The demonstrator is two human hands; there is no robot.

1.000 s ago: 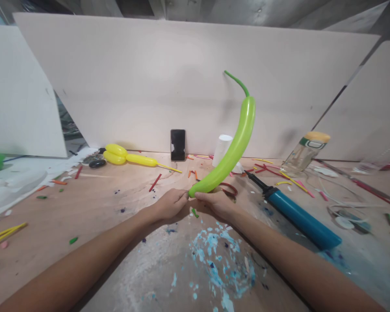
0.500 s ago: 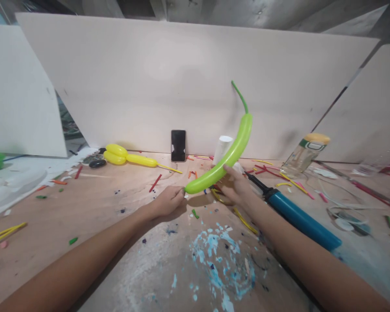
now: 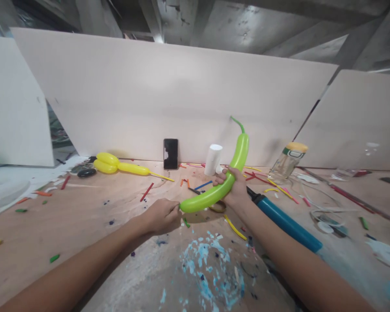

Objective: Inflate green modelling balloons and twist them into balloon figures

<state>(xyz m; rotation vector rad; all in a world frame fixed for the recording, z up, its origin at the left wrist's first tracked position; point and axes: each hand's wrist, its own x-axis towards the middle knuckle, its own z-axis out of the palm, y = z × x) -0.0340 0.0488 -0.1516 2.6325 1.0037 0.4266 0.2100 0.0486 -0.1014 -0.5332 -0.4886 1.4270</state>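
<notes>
A long, curved light-green balloon (image 3: 211, 197) is held above the table between my two hands, its thin uninflated tail pointing up at the far end. My left hand (image 3: 164, 216) pinches the near end, fingers closed on it. Around the middle of the balloon curls my right hand (image 3: 235, 186), thumb on one side and fingers behind. Under the balloon lie scissors (image 3: 218, 207), partly hidden by it. A blue hand pump (image 3: 287, 223) lies beside my right forearm, its black nozzle end near my right wrist.
A yellow twisted balloon (image 3: 133, 168) lies at the back left. A phone (image 3: 170, 154) leans on the white board (image 3: 123, 95), near a white cylinder (image 3: 213, 159). A yellow-capped bottle (image 3: 287, 162) stands tilted-looking at right. Balloon scraps and blue paint flakes litter the table (image 3: 94, 225).
My right hand now wraps around the balloon, where before its fingers lay against the underside. The balloon's far end has come lower. My view has shifted slightly up and right.
</notes>
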